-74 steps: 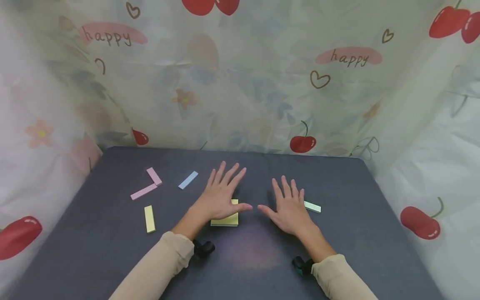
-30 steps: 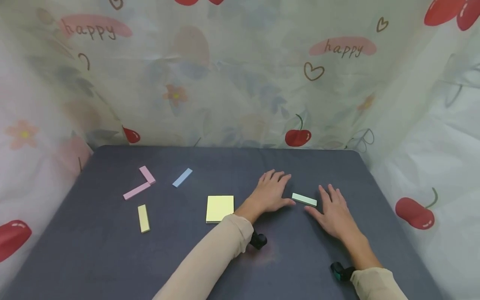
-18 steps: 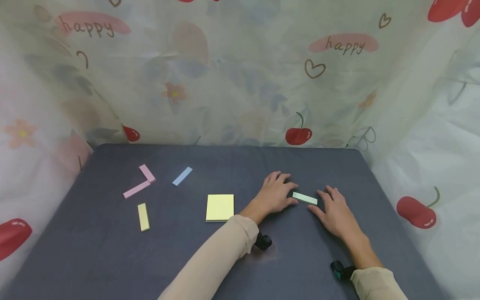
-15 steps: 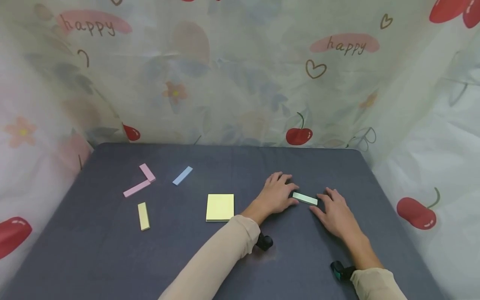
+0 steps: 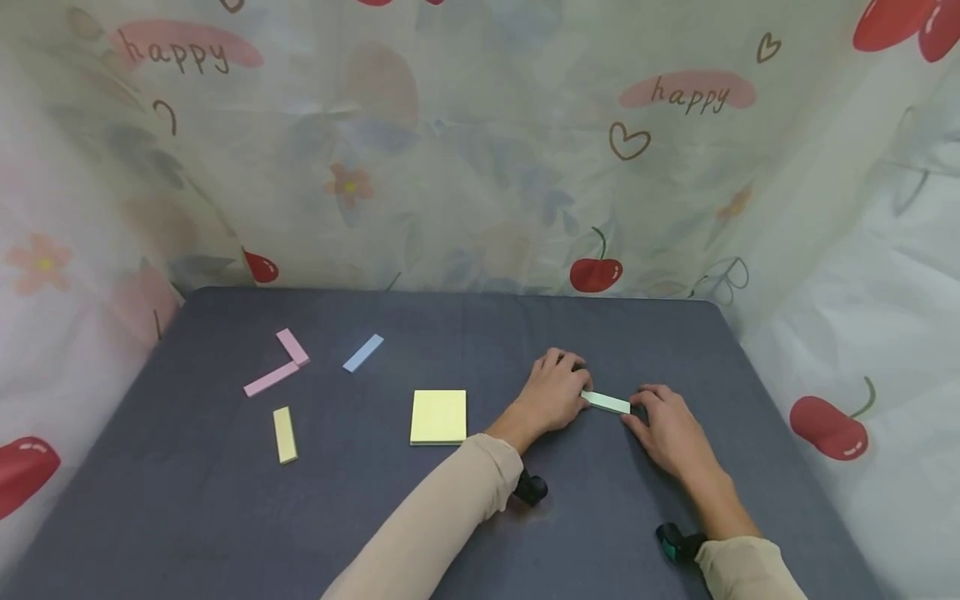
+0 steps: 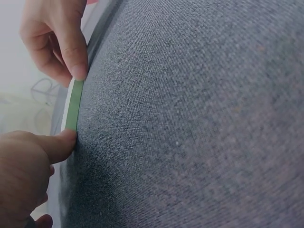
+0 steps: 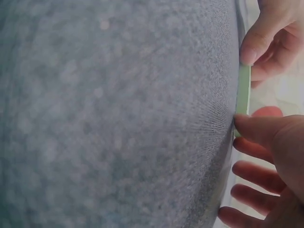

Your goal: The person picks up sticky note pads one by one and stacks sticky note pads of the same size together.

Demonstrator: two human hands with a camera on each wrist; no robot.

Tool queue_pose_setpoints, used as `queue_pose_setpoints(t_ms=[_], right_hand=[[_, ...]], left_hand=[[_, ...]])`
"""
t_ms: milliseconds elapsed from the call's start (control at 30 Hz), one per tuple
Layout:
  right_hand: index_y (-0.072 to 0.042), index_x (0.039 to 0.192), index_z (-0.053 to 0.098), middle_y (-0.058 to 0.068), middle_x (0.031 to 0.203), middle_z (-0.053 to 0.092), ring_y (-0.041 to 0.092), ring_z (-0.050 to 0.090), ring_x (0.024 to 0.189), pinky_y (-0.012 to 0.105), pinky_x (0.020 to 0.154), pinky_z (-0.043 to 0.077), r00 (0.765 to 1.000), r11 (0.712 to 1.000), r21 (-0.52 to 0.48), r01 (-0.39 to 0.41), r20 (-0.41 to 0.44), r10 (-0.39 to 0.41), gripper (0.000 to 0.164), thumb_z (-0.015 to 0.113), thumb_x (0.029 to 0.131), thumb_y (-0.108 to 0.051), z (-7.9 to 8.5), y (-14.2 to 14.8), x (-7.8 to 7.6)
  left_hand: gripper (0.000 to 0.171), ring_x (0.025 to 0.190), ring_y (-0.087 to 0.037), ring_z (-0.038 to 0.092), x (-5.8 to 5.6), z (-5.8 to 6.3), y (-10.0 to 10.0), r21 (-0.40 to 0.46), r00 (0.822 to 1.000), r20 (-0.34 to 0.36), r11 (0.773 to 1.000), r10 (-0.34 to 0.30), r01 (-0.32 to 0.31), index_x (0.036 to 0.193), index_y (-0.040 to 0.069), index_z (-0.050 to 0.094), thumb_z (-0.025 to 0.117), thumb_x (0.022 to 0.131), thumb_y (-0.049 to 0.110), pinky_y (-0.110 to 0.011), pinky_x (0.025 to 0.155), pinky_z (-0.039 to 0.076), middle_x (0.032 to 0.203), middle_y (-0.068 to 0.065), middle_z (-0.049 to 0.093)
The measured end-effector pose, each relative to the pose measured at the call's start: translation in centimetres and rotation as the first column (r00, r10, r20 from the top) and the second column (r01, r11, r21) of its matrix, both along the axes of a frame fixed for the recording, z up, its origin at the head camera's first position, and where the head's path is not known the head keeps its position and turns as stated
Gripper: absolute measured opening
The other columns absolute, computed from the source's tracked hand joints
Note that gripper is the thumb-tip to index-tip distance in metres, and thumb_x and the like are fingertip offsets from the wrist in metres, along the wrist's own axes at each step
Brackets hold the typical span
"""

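A narrow pale-green sticky note pad (image 5: 607, 402) lies on the dark cloth, to the right of the table's middle. Its left end is pinched between the thumb and fingers of my left hand (image 5: 555, 392). At the opposite end, my right hand (image 5: 671, 432) pinches it with thumb and index finger. The left wrist view shows the pad's green side (image 6: 73, 105) between both thumbs. In the right wrist view, the other fingers of my right hand (image 7: 280, 154) spread loosely below the pad (image 7: 242, 95).
A square yellow sticky note pad (image 5: 438, 417) lies left of my left forearm. Farther left are a narrow yellow pad (image 5: 285, 435), a blue one (image 5: 363, 353) and two pink ones (image 5: 272, 379) touching at an angle. A printed curtain (image 5: 465, 167) rises behind the table.
Both hands have moved right from the middle of the table to the green sticky note pad. Their fingers have closed on its two ends, and the pad has turned very slightly.
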State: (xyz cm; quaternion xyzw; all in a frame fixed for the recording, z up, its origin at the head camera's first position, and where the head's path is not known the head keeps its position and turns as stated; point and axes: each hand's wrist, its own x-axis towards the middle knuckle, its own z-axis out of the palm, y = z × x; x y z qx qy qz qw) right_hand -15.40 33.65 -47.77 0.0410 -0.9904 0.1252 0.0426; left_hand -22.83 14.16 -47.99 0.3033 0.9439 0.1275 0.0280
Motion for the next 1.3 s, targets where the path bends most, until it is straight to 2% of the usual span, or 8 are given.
queue_pose_setpoints(t_ms=[300,500,600,767,900,1133,1300], right_hand=[[0.001,0.108,0.071,0.027,0.132,0.061,0.049,0.056,0.12,0.061,0.099,0.046,0.999,0.999,-0.027,-0.021,-0.035,0.02,0.022,0.072,0.095,-0.017,0.1,-0.3,0.0],[0.001,0.109,0.071,0.026,0.127,0.063,0.047,0.058,0.118,0.06,0.1,0.046,0.996,0.997,-0.069,-0.047,-0.074,0.042,0.022,0.071,0.096,-0.016,0.4,-0.7,-0.1],[0.001,0.109,0.071,0.026,0.125,0.065,0.046,0.059,0.117,0.059,0.099,0.046,0.995,0.994,-0.095,-0.051,-0.087,0.043,0.021,0.07,0.096,-0.015,0.6,-1.0,-0.2],[0.001,0.112,0.069,0.023,0.117,0.067,0.042,0.061,0.111,0.057,0.096,0.047,0.995,0.988,-0.148,-0.049,-0.096,0.035,0.021,0.067,0.098,-0.015,0.6,-1.6,-0.6],[0.0,0.116,0.068,0.019,0.112,0.068,0.035,0.063,0.102,0.053,0.089,0.049,0.997,0.973,-0.23,-0.03,-0.075,0.012,0.023,0.067,0.099,-0.016,0.5,-2.2,-0.8],[-0.005,0.117,0.068,0.013,0.11,0.069,0.024,0.063,0.092,0.043,0.083,0.05,0.999,0.948,-0.319,0.012,-0.033,-0.024,0.027,0.064,0.102,-0.028,0.5,-3.2,-0.9],[-0.008,0.12,0.066,0.012,0.109,0.071,0.023,0.062,0.094,0.039,0.083,0.049,0.999,0.909,-0.413,0.05,0.007,-0.052,0.033,0.059,0.104,-0.035,0.6,-3.9,-1.0]], left_hand=[[0.018,0.141,-0.018,0.038,-0.1,-0.3,-0.4,0.009,1.0,0.018,1.0,0.003,-0.003,0.115,0.034,0.07,0.06,0.102,0.042,-0.041,0.118,0.036,0.149,0.01,0.051],[0.018,0.135,-0.017,0.043,-0.2,0.0,-1.2,0.059,0.999,0.037,0.998,0.022,-0.024,0.115,0.031,0.068,0.061,0.101,0.041,-0.04,0.112,0.039,0.129,0.01,0.063],[0.019,0.129,-0.017,0.047,-0.2,0.3,-1.8,0.101,0.997,0.063,0.994,0.035,-0.041,0.116,0.03,0.069,0.062,0.102,0.04,-0.04,0.11,0.041,0.12,0.011,0.068],[0.018,0.111,-0.014,0.052,-0.2,0.6,-2.7,0.163,0.996,0.087,0.985,0.037,-0.051,0.115,0.029,0.069,0.062,0.101,0.038,-0.038,0.101,0.044,0.113,0.012,0.069],[0.02,0.102,-0.012,0.051,0.0,1.0,-3.7,0.19,0.996,0.085,0.98,0.039,-0.055,0.117,0.028,0.069,0.063,0.101,0.039,-0.036,0.095,0.045,0.112,0.011,0.068],[0.025,0.1,-0.013,0.053,0.4,2.3,-5.2,0.214,0.998,0.05,0.976,0.03,-0.04,0.12,0.026,0.07,0.063,0.101,0.04,-0.035,0.091,0.046,0.111,0.009,0.068],[0.026,0.1,-0.012,0.056,0.8,2.9,-6.3,0.287,0.995,0.098,0.957,0.014,-0.042,0.121,0.022,0.069,0.065,0.1,0.037,-0.032,0.092,0.05,0.112,0.006,0.068]])
